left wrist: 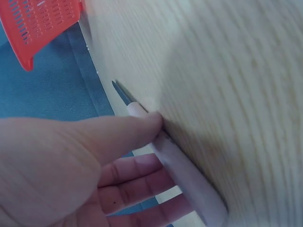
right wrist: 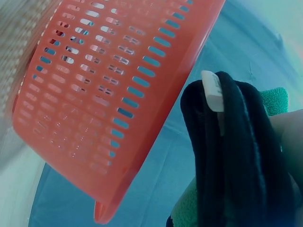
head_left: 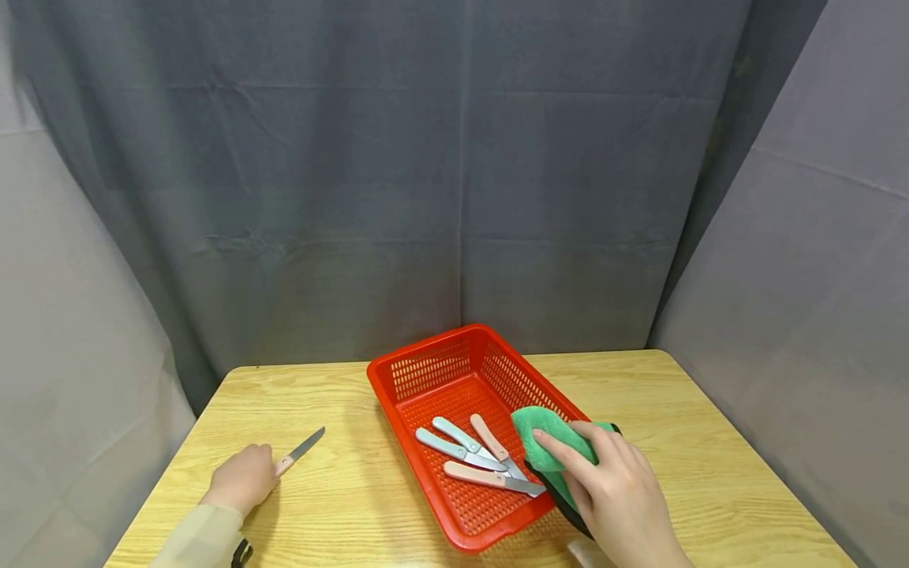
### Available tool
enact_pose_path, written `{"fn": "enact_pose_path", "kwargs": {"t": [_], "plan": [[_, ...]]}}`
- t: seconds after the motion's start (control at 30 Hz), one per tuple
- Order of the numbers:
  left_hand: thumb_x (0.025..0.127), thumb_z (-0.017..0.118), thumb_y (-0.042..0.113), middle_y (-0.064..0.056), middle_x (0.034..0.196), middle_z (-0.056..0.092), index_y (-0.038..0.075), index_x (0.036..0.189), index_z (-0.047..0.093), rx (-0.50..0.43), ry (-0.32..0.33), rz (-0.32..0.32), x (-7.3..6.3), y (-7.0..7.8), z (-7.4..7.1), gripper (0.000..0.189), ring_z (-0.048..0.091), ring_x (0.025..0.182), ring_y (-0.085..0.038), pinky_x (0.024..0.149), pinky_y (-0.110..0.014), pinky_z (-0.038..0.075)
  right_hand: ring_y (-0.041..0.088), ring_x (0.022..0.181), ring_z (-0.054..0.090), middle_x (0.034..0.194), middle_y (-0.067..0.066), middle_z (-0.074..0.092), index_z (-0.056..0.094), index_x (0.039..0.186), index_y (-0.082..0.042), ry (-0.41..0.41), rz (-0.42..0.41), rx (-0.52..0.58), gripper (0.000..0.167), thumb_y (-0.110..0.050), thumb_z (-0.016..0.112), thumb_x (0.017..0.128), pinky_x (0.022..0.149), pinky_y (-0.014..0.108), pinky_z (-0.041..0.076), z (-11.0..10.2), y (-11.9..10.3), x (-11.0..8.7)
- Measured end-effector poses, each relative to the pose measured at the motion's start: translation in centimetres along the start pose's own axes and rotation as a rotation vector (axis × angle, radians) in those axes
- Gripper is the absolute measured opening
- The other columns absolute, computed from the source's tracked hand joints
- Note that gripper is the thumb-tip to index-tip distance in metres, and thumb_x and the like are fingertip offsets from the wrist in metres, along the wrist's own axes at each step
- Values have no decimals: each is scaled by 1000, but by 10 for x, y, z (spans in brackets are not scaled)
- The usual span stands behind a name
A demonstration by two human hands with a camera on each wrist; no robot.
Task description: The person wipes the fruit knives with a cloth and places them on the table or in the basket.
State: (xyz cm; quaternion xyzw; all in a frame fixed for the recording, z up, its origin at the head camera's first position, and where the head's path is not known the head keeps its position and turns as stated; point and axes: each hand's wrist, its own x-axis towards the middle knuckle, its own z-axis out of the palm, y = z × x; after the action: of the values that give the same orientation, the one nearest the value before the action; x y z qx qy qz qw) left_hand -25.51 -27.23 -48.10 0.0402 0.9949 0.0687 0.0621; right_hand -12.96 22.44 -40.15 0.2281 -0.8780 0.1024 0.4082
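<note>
A small knife with a pale pink handle lies on or just over the tabletop at the left. My left hand pinches its handle between thumb and fingers, and the dark blade points away. Over the right rim of the red basket, my right hand grips a folded green cloth with black edging. The right wrist view shows this edging near a small white piece. Whether anything lies inside the folds is hidden. Several knives with light blue or pink handles rest in the basket.
The perforated basket stands at an angle on the wooden table. Behind the table hangs a grey curtain, with paler cloth on both sides. A pale strip shows at the bottom edge, below the right hand.
</note>
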Motion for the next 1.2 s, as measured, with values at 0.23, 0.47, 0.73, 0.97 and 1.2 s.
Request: {"fn": "enact_pose_path", "kwargs": {"t": [0.23, 0.47, 0.73, 0.97, 1.2], "plan": [[103, 63, 27, -16, 86, 66, -7, 98, 65, 17, 19, 23, 1, -2, 0, 34, 69, 81, -35, 72, -54, 57, 29, 94, 64, 111, 13, 67, 68, 134, -36, 0, -3, 0, 51, -48, 25, 110, 66, 47, 54, 0, 2, -1], [98, 70, 18, -12, 84, 65, -4, 96, 63, 5, 41, 52, 1, -3, 2, 23, 65, 75, -26, 69, -48, 56, 28, 94, 64, 111, 12, 67, 67, 135, -35, -8, 3, 0, 48, -45, 27, 110, 66, 46, 54, 0, 7, -4], [98, 68, 17, -4, 73, 55, 2, 94, 53, -134, 151, 92, -4, 5, -2, 22, 49, 62, -18, 58, -37, 45, 27, 93, 64, 112, 12, 66, 67, 135, -35, -18, 23, 3, 49, -44, 27, 110, 67, 48, 53, 2, 10, -5], [100, 63, 14, -4, 73, 51, -2, 103, 54, -249, 290, 118, -19, 37, -23, 18, 43, 59, -16, 53, -31, 37, 29, 93, 64, 113, 12, 66, 68, 135, -34, -15, 15, 2, 48, -43, 28, 111, 67, 48, 52, 2, 13, -3], [101, 62, 16, -4, 77, 51, -1, 110, 55, -340, 393, 130, -33, 77, -40, 20, 43, 57, -14, 50, -27, 36, 28, 95, 64, 114, 11, 66, 68, 135, -34, -10, -14, 9, 47, -43, 28, 111, 67, 48, 54, 1, 13, 3]]}}
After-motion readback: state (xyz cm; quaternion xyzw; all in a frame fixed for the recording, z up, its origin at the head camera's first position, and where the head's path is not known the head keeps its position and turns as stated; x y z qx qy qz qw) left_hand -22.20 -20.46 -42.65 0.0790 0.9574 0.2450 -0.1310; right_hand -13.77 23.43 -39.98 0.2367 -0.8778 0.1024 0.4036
